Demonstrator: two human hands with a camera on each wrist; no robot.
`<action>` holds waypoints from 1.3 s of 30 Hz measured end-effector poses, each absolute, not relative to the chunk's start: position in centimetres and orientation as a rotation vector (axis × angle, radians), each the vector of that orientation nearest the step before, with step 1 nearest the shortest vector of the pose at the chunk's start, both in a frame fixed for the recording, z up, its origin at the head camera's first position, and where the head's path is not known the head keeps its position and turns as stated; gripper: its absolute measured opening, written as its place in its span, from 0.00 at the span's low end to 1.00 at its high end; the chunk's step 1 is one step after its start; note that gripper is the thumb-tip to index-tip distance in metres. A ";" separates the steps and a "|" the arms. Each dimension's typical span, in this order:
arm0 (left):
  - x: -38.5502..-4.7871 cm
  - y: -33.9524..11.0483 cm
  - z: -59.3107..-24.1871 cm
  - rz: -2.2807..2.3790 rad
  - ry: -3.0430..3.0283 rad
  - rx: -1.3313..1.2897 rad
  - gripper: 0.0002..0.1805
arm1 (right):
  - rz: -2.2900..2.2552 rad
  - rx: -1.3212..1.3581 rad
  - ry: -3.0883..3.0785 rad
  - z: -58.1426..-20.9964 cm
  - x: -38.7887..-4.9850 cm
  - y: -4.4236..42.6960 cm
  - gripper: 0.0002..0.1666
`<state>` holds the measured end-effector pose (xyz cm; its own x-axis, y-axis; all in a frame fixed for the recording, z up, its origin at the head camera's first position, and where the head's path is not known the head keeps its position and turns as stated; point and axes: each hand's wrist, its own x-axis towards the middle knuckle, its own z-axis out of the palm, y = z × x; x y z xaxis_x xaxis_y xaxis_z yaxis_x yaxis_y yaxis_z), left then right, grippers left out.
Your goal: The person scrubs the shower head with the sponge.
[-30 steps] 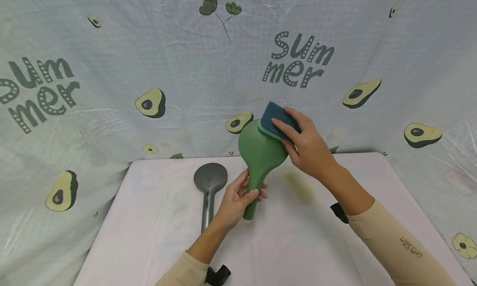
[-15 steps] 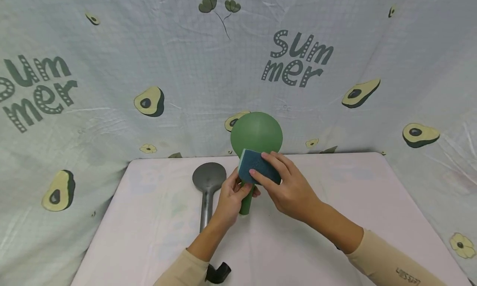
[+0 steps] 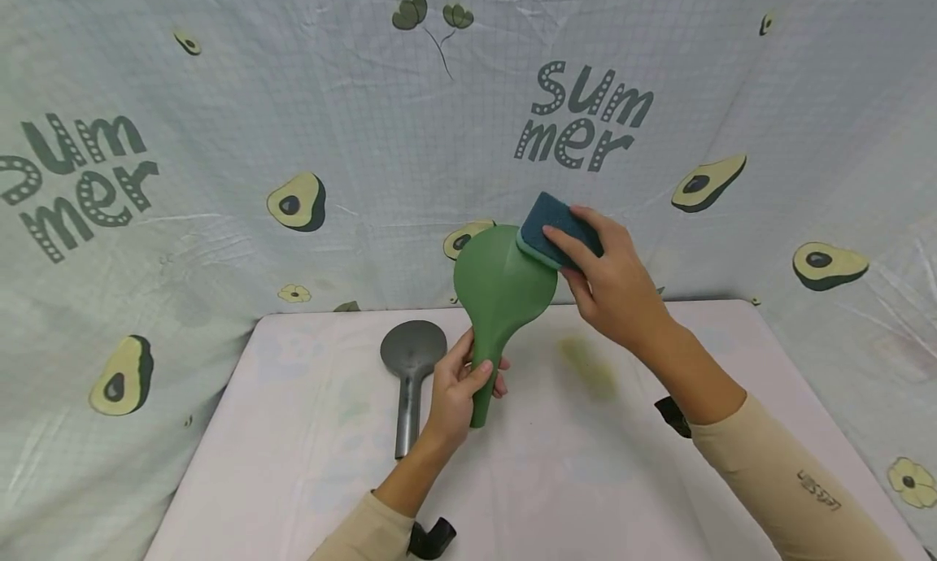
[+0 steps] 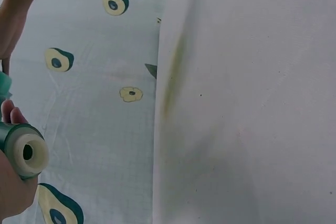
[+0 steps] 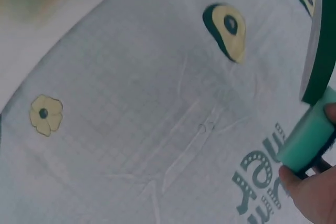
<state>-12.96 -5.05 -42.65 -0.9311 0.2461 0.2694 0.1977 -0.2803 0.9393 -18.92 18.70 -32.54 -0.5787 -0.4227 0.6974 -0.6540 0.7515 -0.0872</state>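
Shower head, green [image 3: 494,280], is held above the tabletop [image 3: 571,496], tilted, with its round head up and away from the person and its handle pointing down toward them. Left hand [image 3: 457,390] grips the handle: thumb laid across the near side, fingertips showing round the right side. Left wrist view shows the handle's lower end as a pale ring with a dark hole at its centre.

Right hand [image 3: 615,280] pinches a two-layer sponge [image 3: 562,223], dark blue layer facing up, mint-green layer underneath. Mint layer touches the upper right edge of the green round head; right wrist view shows the same contact at the rim.

Second shower head, grey [image 3: 412,354], lies flat on the tabletop to the left of the left hand, round head at the far end, lower handle end beside the left forearm. Yellowish smear [image 3: 588,370] on the tabletop, between the green handle and the right forearm. Beige sleeves [image 3: 794,488] on both arms, dark lettering on the right one. Behind the tabletop hangs a pale cloth [image 3: 366,122] printed with avocados, flowers and the word "summer".
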 end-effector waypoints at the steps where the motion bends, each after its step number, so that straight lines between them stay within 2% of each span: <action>1: -12.9 -5.0 -42.7 2.415 1.876 0.577 0.28 | 0.454 0.796 -2.286 -32.3 -19.1 18.8 0.30; 9: -13.0 -4.9 -42.8 2.395 1.926 0.548 0.25 | 0.295 0.930 -2.244 -33.6 -16.9 16.7 0.29; 17: -13.1 -4.5 -42.6 2.422 1.845 0.514 0.19 | 0.102 1.086 -2.194 -36.5 -13.9 14.3 0.36; 23: -12.8 -4.2 -42.9 2.360 1.765 0.387 0.22 | 0.381 1.004 -2.167 -36.5 -15.6 16.6 0.24; 26: -12.5 -4.0 -43.1 2.282 1.767 0.311 0.23 | 0.510 0.953 -2.184 -35.9 -16.8 17.8 0.27; 30: -12.5 -3.7 -43.2 2.225 1.762 0.283 0.26 | 0.632 0.906 -2.221 -35.3 -17.4 18.3 0.38; 31: -12.6 -3.7 -43.3 2.216 1.768 0.287 0.25 | 0.656 0.903 -2.224 -35.2 -17.3 18.3 0.38; 35: -12.9 -3.8 -43.6 2.169 1.873 0.350 0.19 | 0.696 0.915 -2.212 -35.3 -16.7 17.6 0.29; 39: -13.1 -3.9 -43.6 2.072 1.974 0.414 0.19 | 0.634 0.993 -2.150 -36.0 -16.1 16.6 0.24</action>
<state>-13.09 -3.94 -43.56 -0.9286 0.3696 0.0333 0.0155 -0.0511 0.9986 -16.09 16.59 -35.95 -0.4809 -0.4648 0.7435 -0.7938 0.5909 -0.1440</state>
